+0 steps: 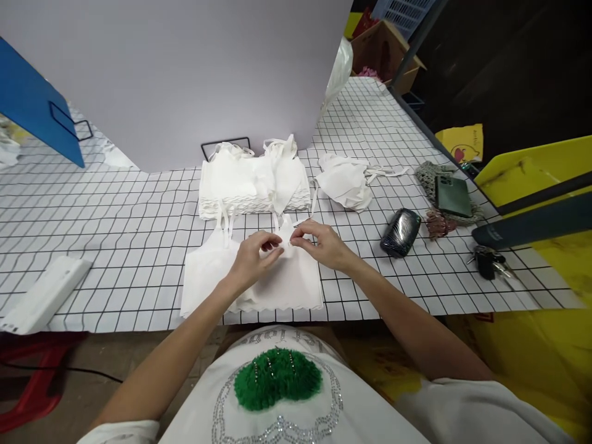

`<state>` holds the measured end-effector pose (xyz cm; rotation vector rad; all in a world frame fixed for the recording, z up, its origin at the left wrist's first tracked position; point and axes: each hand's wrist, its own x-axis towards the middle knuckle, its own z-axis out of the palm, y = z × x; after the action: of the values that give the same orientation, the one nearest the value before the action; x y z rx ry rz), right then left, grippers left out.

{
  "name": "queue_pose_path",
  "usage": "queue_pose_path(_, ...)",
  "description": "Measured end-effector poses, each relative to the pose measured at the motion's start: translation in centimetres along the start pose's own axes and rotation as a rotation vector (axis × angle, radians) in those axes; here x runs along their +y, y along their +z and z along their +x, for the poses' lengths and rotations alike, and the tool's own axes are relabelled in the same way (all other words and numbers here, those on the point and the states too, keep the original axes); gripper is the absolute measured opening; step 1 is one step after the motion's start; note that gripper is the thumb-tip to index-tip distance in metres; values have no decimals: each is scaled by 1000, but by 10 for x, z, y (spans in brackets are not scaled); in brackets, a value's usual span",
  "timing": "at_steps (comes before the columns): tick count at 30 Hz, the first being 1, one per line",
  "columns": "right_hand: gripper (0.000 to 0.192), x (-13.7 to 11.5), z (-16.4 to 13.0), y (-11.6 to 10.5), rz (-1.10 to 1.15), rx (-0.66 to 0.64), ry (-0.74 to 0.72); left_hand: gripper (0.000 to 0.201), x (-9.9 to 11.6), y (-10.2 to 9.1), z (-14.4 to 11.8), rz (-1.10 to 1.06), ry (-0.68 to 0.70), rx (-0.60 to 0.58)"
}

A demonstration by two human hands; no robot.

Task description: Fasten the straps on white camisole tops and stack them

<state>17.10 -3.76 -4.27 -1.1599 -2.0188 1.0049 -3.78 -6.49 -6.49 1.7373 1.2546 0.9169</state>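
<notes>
A white strappy top [296, 287] lies flat on the gridded table [115, 234] just in front of me. My left hand [253, 254] and my right hand [324, 242] rest on its upper edge, both pinching the fabric near a strap at the neckline. Behind it sits a folded stack of white tops [252, 182] with lace edges. A crumpled white top [348, 180] lies to the right of the stack.
A black wrapped roll [400, 232], a dark green phone [452, 195] on a knitted pouch, and keys [489, 261] lie at the right. A white bar [44, 294] sits at the left edge. A grey backdrop [185, 74], a blue panel [34, 105] and yellow bins [536, 172] surround the table.
</notes>
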Motion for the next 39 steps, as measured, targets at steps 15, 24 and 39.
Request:
queue_pose_path(15,11,25,9,23,-81,-69,-165,8,-29,-1,2,301,-59,-88)
queue_pose_path(24,13,28,13,31,-190,-167,-263,9,-35,4,-4,340,35,-42)
queue_pose_path(39,16,30,13,34,-231,-171,-318,10,-39,6,-5,313,68,-16)
